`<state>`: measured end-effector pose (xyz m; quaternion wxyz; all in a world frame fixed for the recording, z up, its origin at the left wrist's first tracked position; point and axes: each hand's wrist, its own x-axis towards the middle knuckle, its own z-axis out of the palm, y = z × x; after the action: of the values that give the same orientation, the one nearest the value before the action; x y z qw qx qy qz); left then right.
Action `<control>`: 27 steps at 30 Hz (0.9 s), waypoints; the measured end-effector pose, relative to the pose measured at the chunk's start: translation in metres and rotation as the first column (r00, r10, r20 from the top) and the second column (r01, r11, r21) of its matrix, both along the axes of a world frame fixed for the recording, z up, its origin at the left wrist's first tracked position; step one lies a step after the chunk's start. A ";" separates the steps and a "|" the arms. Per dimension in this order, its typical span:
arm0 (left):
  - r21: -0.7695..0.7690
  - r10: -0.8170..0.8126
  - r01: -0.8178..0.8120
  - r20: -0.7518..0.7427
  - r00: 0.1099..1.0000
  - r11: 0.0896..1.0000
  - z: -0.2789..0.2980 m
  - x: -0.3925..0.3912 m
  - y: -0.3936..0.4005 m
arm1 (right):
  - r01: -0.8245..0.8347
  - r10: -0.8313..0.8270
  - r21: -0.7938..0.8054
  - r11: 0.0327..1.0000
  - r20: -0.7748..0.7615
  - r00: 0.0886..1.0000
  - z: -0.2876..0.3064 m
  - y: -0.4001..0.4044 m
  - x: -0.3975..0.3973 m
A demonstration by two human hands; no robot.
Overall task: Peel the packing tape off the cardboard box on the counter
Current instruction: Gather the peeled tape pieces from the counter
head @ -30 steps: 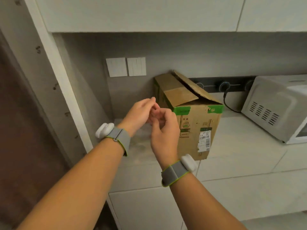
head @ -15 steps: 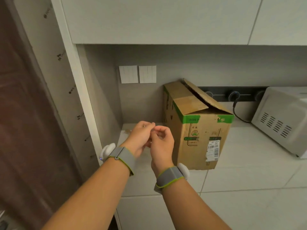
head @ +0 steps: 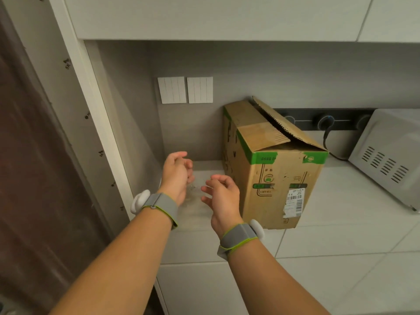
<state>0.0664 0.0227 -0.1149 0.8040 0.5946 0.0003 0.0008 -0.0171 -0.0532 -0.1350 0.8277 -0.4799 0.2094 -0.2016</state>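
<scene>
Left hand (head: 176, 176) and right hand (head: 221, 196) beside cardboard box (head: 272, 169) on counter (head: 341, 235), microwave (head: 391, 155) right
</scene>
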 end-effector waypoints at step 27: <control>0.807 0.161 -0.341 0.300 0.940 0.482 -0.077 0.037 0.029 | -0.407 0.062 -0.913 -0.032 -0.408 0.911 -0.094 -0.009 0.080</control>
<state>0.1032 0.0517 -0.1923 0.3984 0.9006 0.0130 0.1735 0.0632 -0.0625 -0.2287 0.2406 -0.9668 0.0226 -0.0831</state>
